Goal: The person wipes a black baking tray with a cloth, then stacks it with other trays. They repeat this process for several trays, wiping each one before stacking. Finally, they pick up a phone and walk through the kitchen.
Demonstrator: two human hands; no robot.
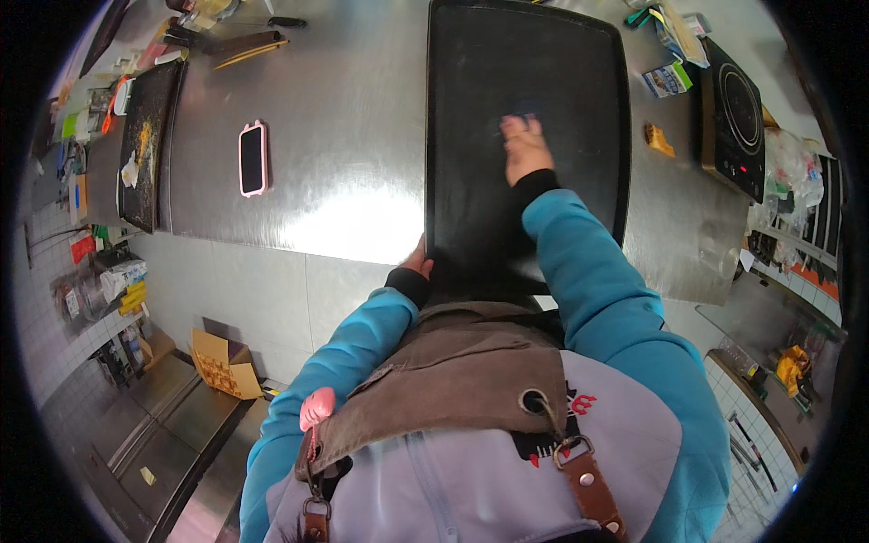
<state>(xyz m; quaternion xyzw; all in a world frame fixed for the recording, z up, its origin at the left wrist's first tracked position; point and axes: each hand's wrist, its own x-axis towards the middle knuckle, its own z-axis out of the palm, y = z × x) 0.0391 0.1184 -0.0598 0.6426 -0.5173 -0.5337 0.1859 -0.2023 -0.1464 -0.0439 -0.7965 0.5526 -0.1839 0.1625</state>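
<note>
A large black baking tray (pixel 529 75) with a low rim lies on the stainless steel table (pixel 339 136), its near end close to my body. My right hand (pixel 527 146) is over the middle of the tray, palm down, fingertips at its dark surface; the fingers are slightly blurred, and whether anything is under them cannot be told. At the tray's near left edge, my left hand (pixel 419 261) touches the rim, with most of its fingers hidden beside or beneath it. To the left of the tray lies a smartphone in a pink case (pixel 253 159).
An induction cooker (pixel 736 115), a small box (pixel 668 80) and a yellowish-brown piece (pixel 658 140) are on the right. On the left are a dark, stained tray (pixel 146 142), wooden chopsticks (pixel 251 54) and a black-handled tool (pixel 287 22). An open cardboard box (pixel 220 363) stands lower left.
</note>
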